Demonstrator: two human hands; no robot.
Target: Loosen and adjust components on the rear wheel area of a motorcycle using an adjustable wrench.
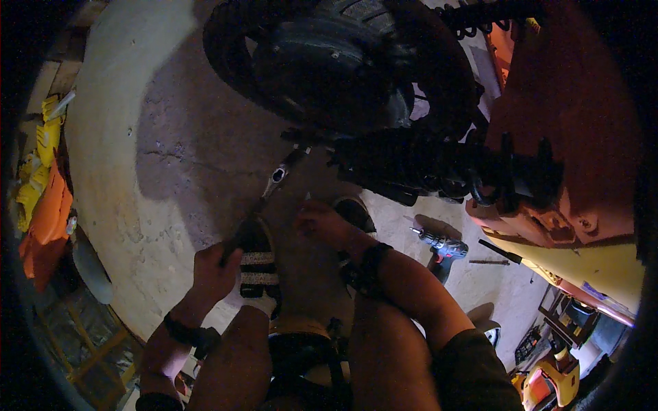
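Note:
My left hand (216,270) is closed round the dark handle of a long wrench (277,175) with a silver ring section, angled up toward black parts below a wheel (308,68); whether its far end touches them I cannot tell. My right hand (319,222) is beside the wrench, fingers curled; anything inside is too dim to make out. A black shock absorber with coil spring (439,164) lies across the view at right of the wrench. Beneath my hands are my sandalled feet (253,274).
A cordless drill (442,246) and a thin metal rod (486,262) lie on the concrete floor (116,205) at right. A red body panel (555,103) fills the upper right. Orange (44,226) and yellow pieces (48,137) pile at far left, yellow-orange items (552,383) at lower right.

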